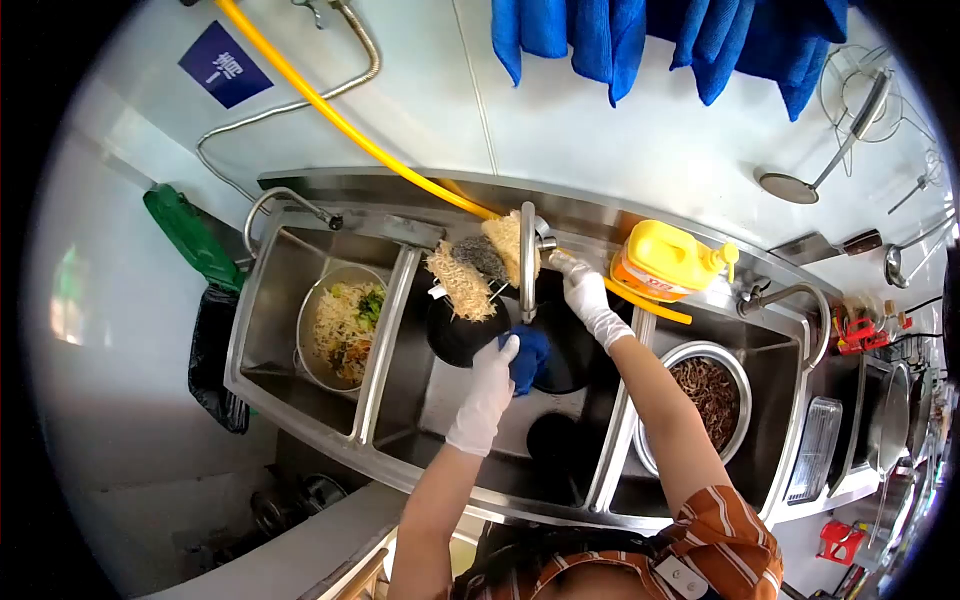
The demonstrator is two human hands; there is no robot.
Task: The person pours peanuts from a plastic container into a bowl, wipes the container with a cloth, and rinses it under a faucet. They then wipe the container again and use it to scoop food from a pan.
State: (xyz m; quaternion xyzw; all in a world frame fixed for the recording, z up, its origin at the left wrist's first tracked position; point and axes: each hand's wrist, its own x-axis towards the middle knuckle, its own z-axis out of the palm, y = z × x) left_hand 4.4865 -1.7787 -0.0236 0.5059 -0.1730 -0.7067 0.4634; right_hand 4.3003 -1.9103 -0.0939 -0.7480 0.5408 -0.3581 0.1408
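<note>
One faucet (528,265), long axis pointing toward wearer (725,540), left of right hand (585,290), left hand (487,395) by bowl (460,338), cloth (530,360), both finger grips unclear

l hand (487,396) gloved, thumb out, r hand (586,294) gloved, fingers bent, farther fwd, forearms (438,515) bare

You're in a kitchen, pretty clearly the washing-up side of it, cos there's a long stainless sink (378,368) with three bays in front of you and curved taps (814,310) along it, plus a yellow pump jug (660,256) on the back ledge. You've got a pot (308,352) of noodly, leafy food in the left bay, a steel basin (741,378) of brown shreds in the right one, and a strainer (790,188) and a ladle (893,268) up on the wall, so yeah, proper kitchen stuff
</note>
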